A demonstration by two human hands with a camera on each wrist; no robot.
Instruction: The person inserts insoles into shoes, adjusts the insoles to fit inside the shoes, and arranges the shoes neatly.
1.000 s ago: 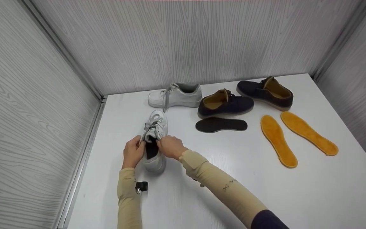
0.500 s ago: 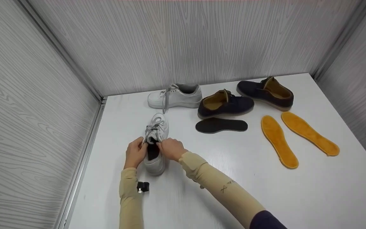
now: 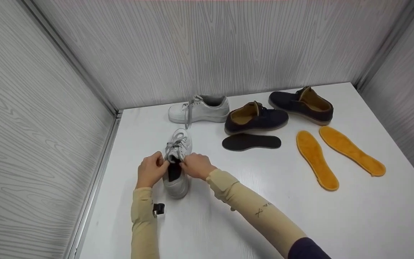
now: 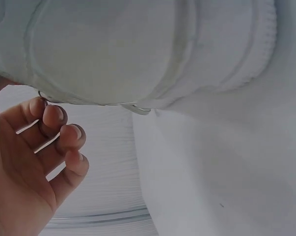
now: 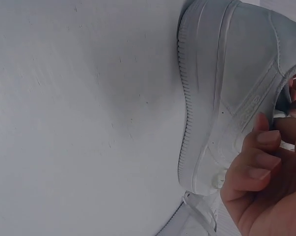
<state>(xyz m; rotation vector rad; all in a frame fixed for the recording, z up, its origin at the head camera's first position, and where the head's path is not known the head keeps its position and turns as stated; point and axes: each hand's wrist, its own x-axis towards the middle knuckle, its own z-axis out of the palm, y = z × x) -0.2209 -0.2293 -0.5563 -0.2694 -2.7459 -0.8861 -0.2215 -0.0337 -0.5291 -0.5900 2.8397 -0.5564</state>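
A white lace-up sneaker (image 3: 176,189) stands on the white table, toe pointing away, with a dark lining or insole (image 3: 174,172) visible in its opening. At the left side of the collar, my left hand (image 3: 150,170) pinches the edge, its thumb tip at the opening. Its other fingers curl outside the shoe wall in the left wrist view, where the thumb is mostly hidden behind the sneaker. My right hand (image 3: 197,166) grips the opposite collar edge beside the tongue. In the right wrist view its curled fingers (image 5: 251,172) lie along the outer side of the shoe.
Behind is a second white sneaker (image 3: 203,110), its lace hanging down. Two dark navy shoes (image 3: 273,120) with tan linings stand to its right. A dark insole (image 3: 252,142) and two orange insoles (image 3: 314,158) lie in front of them. Wood-grain panels (image 3: 207,46) enclose the table.
The sneaker has shifted slightly toward me. My left hand has drawn a little to the left, with its index finger lifting from the collar; the right hand stays at its edge.
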